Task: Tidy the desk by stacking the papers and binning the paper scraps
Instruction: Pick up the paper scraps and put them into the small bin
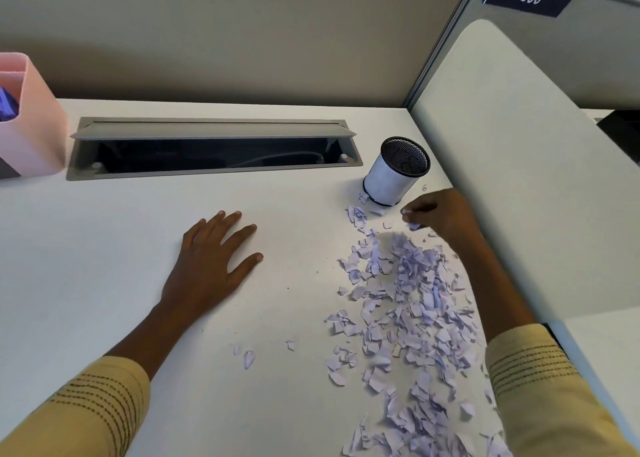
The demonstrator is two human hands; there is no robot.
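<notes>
Looking down from the head view, I start with the white surface (pixel 121 248), which takes up most of the picture, with its long cable tray (pixel 214 150) open along the back. Next in size is the drift of torn paper scraps (pixel 408 311), which runs down the right side from the cup to the bottom edge, with a few strays toward the middle. My left hand (pixel 211 262) lies flat on the bare surface, fingers spread and released, holding nothing. My right hand (pixel 440 214) reaches in just beside the mesh cup (pixel 398 172), its fingers curled and pinching what looks like a scrap or two above the top of the pile. The cup (I take it for the bin) stands upright near the partition, with loose scraps touching its base.

Risks, as I judge them: the cup is light and close to my knuckles, so a careless sweep could tip it and spill what it holds. Pinching only a few bits at a time could scatter others, and a draught from my sleeve (pixel 540 373) may push scraps off the near edge.

Hard to make out: how full the cup is behind its dark mesh, and exactly what my right fingertips hold. I see no papers to stack; the pink box (pixel 31 117) at far left is cut off, and its contents are unclear.
</notes>
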